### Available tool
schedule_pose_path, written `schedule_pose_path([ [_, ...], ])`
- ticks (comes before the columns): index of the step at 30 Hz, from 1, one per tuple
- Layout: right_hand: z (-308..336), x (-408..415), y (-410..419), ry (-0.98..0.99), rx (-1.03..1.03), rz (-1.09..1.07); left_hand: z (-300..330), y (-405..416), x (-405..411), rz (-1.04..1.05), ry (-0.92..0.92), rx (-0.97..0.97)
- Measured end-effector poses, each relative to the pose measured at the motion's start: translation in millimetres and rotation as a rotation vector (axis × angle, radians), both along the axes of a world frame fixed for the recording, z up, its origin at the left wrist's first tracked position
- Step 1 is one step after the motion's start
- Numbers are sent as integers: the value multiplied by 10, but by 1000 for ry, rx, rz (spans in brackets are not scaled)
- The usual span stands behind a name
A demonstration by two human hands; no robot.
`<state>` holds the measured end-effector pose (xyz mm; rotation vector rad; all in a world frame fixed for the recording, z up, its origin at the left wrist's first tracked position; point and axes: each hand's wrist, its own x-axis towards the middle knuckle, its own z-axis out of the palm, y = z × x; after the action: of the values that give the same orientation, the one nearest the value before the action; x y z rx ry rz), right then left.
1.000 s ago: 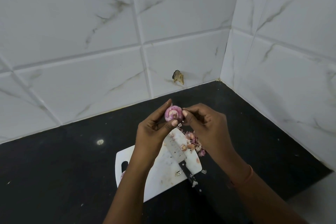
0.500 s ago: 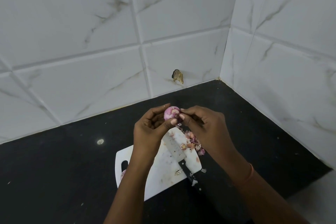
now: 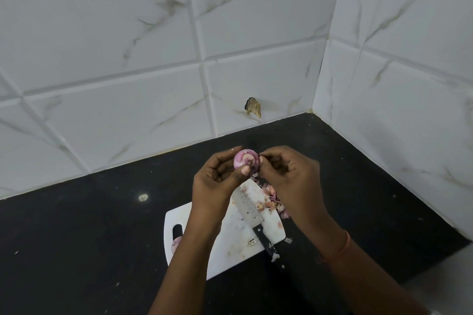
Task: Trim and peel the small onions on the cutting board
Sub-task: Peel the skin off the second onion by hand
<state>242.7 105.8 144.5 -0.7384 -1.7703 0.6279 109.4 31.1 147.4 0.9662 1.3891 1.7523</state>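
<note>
Left hand (image 3: 215, 181) grips the onion (image 3: 247, 162), cut face toward camera; right hand (image 3: 289, 174) apparently pinches skin at its right edge.

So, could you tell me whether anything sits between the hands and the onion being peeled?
Nothing visible does. The left hand holds the onion directly, and the right hand pinches its skin at the edge.

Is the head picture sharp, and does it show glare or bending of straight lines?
Head view: the onion and both hands, left hand and right hand, look fairly sharp; soft, even light with no hard shadows; one small bright glare spot on the black counter; the wall tile lines bow and tilt from the wide-angle lens.
</note>
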Motion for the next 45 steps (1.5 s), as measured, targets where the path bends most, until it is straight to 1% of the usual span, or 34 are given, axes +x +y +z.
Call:
schedule_pose_path([
  [3, 18, 0, -3, 54, -98, 44, -3, -3, -3, 6, -36, 3],
  [5, 28, 5, -29, 61, -74, 80, 3, -1, -10, 7, -58, 17],
  [9, 45, 16, -46, 14, -16, 116, 12, 7, -25, 15, -38, 38],
  [12, 47, 22, -30, -40, 48, 87, 12, 7, -30, 17, -24, 45],
  [14, 50, 29, -31, -69, 55, 78, 17, 3, -33, 25, -22, 43],
  [20, 121, 40, -5, -160, 25, 114, -5, -7, -52, 0, -32, 34],
  [23, 144, 40, 10, -205, -25, 142, -26, -19, -55, -8, -47, 6],
  [26, 157, 28, 8, -217, -64, 169, -49, -30, -36, -58, -135, -6],
  [28, 167, 8, -6, -165, -146, 177, -24, -34, -22, -110, -266, 0],
  [30, 193, -7, -21, -45, -363, 219, 2, -27, -2, -186, -412, -25],
  [31, 202, -13, -24, 13, -477, 249, -4, -18, 0, -212, -447, -50],
  [33, 195, -13, -26, 58, -603, 278, -14, -2, 5, -214, -432, -108],
  [35, 178, -14, -34, 67, -640, 281, -27, 20, 14, -180, -343, -154],
  [37, 160, -21, -37, 66, -640, 280, -45, 22, 27, -178, -297, -168],
  [40, 140, -15, -12, 101, -670, 254, -55, 19, 14, -189, -375, -143],
  [41, 138, -10, -2, 156, -724, 244, -56, 23, 6, -193, -409, -133],
  [43, 155, 6, 12, 345, -887, 244, -30, 16, 1, -208, -466, -117],
  [45, 166, 20, 31, 507, -996, 223, 0, 8, -5, -211, -524, -95],
])
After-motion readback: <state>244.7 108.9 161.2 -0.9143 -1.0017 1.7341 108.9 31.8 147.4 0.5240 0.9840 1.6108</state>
